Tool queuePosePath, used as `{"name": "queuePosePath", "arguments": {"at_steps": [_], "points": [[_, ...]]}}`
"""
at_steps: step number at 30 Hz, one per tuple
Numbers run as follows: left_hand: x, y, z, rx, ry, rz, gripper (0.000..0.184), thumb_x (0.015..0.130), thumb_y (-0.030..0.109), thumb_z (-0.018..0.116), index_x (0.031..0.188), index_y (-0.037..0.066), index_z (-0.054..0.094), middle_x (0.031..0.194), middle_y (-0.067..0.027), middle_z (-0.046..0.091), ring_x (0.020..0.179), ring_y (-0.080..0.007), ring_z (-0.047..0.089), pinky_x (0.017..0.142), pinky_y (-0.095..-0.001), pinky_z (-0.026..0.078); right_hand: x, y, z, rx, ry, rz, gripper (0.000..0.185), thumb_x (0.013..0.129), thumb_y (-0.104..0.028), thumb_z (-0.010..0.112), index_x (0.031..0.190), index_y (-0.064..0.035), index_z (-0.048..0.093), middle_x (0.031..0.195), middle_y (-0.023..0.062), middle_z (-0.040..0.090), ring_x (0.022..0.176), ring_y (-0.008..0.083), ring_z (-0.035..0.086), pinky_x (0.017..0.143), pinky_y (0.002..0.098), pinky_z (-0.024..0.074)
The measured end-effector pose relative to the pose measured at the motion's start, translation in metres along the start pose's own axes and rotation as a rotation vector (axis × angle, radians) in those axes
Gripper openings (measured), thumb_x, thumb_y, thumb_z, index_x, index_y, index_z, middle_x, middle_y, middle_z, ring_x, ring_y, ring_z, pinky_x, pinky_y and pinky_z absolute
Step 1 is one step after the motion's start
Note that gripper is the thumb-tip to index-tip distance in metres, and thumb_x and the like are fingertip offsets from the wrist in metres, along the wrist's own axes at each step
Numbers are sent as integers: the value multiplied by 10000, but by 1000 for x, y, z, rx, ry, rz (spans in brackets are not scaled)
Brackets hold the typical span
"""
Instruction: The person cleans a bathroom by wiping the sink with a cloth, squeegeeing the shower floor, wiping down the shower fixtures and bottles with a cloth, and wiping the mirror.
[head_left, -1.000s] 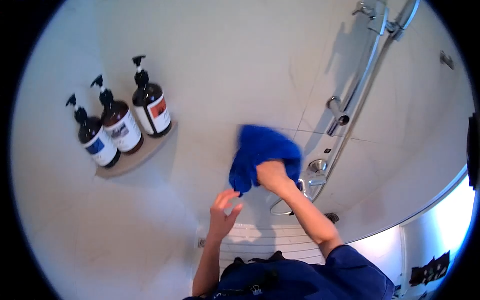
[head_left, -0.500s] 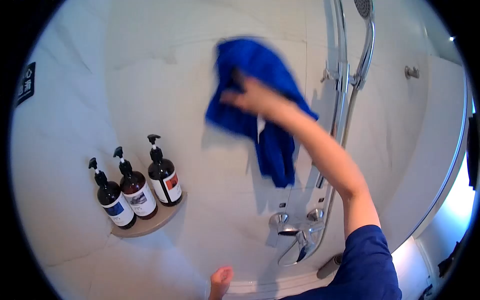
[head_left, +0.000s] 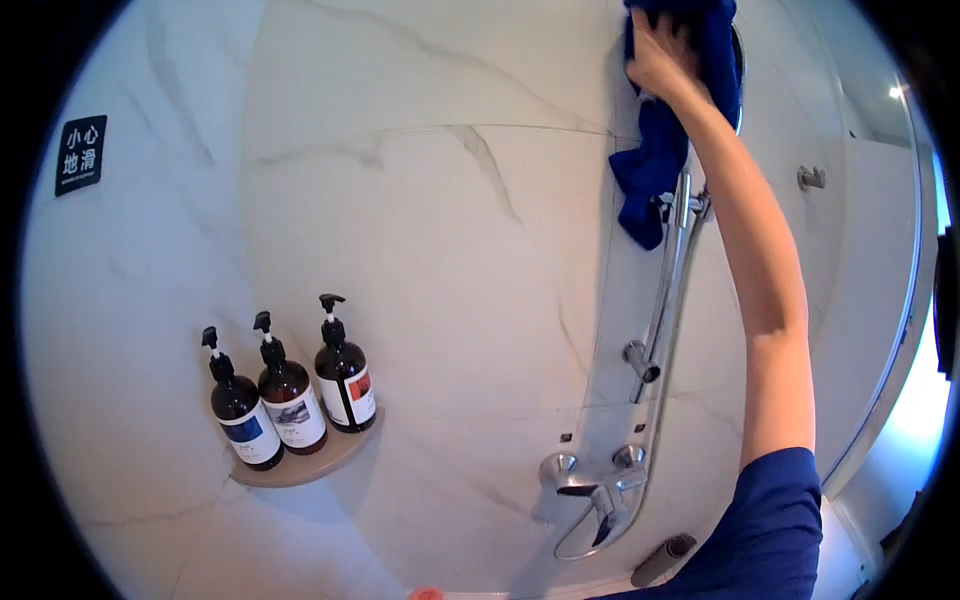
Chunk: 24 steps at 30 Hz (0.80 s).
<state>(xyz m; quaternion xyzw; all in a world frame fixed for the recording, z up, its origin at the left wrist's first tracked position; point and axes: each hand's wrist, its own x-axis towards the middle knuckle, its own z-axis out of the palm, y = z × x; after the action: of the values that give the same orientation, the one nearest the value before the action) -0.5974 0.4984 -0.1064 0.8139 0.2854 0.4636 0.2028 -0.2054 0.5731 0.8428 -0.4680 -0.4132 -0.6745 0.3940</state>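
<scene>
My right hand [head_left: 662, 58] is raised high at the top of the view, holding a blue cloth [head_left: 660, 150] against the upper wall by the shower rail [head_left: 668, 300]. Its fingers lie over the cloth, and one end of the cloth hangs down in front of the rail. The cloth covers most of the shower head. Only a sliver of my left hand [head_left: 427, 594] shows at the bottom edge, with its fingers out of sight.
Three dark pump bottles [head_left: 285, 395] stand on a corner shelf [head_left: 310, 468] at left. A chrome mixer tap [head_left: 600, 485] juts from the wall below the rail, near a dark cylinder [head_left: 663, 560]. A black sign [head_left: 80, 155] and a wall hook [head_left: 812, 178] are farther out.
My right hand has carried the blue cloth up and right, from the middle of the wall to the top of the rail. My left hand has dropped almost out of view.
</scene>
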Motion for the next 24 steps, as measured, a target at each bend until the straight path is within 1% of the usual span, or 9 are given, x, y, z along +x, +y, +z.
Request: {"name": "queuePosePath", "arguments": {"at_steps": [2, 5, 8, 12, 14, 16, 20, 23, 24], "points": [[27, 57, -16, -1321, 468, -1137, 61, 845, 176, 519, 835, 137, 564, 721, -60, 546, 664, -233, 536, 518, -411, 426, -46, 20, 3, -39, -68, -70, 607, 671, 52, 550, 1238, -44, 355, 1221, 315, 386, 1034, 550, 439, 890, 529, 416], [42, 80, -3, -879, 436, -1130, 93, 861, 196, 507, 790, 147, 541, 706, -47, 526, 624, -216, 496, 491, -415, 411, -102, 14, -74, 307, -282, 133, 514, 690, 53, 523, 1193, -19, 442, 909, 256, 566, 883, 409, 554, 761, 458, 438], [13, 31, 16, -551, 209, -869, 101, 868, 197, 508, 849, 122, 572, 732, -57, 551, 652, -199, 529, 477, -370, 428, -166, 29, -133, 381, -213, -17, 476, 671, 61, 523, 1145, 16, 510, 926, 255, 575, 888, 376, 575, 761, 388, 451], [-23, 2, 18, -1116, 167, -828, 139, 864, 176, 516, 958, 94, 577, 775, -50, 586, 616, -161, 554, 470, -293, 442, -217, 38, -190, 729, -152, 364, 491, 687, 72, 556, 1173, 38, 501, 983, 149, 642, 925, 204, 611, 860, 283, 457], [-31, -9, 9, -1466, 106, -788, 199, 861, 161, 521, 1030, 76, 580, 804, -45, 609, 592, -135, 571, 466, -242, 451, -214, 23, -176, 754, -204, 382, 567, 692, 17, 610, 1235, 16, 448, 1089, 203, 594, 1037, 277, 578, 916, 350, 430], [-26, -3, 10, -1119, 264, -951, 143, 856, 159, 534, 967, 80, 576, 784, -49, 595, 601, -149, 560, 458, -265, 441, -203, 19, -132, 425, -369, 139, 661, 719, -187, 694, 1292, -27, 405, 1274, 252, 433, 1237, 384, 362, 1038, 422, 284], [64, 97, -21, -701, 392, -1064, 67, 847, 155, 559, 842, 88, 568, 744, -57, 568, 619, -177, 536, 443, -312, 420, -186, 10, -56, 405, -205, -27, 335, 713, -159, 605, 1032, -59, 591, 1047, 199, 578, 999, 364, 532, 881, 417, 412], [74, 93, -11, -745, 410, -1162, 69, 847, 167, 572, 857, 100, 563, 744, -52, 573, 603, -175, 525, 464, -328, 424, -192, 18, -43, 485, -183, 94, 213, 684, -122, 554, 850, -17, 637, 859, 230, 606, 840, 390, 576, 800, 402, 452], [74, 92, -7, -742, 397, -1178, 77, 847, 168, 570, 876, 97, 564, 752, -51, 577, 601, -171, 528, 462, -320, 426, -195, 30, -55, 543, -459, 356, 223, 682, -60, 538, 876, 4, 629, 902, 220, 626, 857, 356, 594, 799, 388, 459]]}}
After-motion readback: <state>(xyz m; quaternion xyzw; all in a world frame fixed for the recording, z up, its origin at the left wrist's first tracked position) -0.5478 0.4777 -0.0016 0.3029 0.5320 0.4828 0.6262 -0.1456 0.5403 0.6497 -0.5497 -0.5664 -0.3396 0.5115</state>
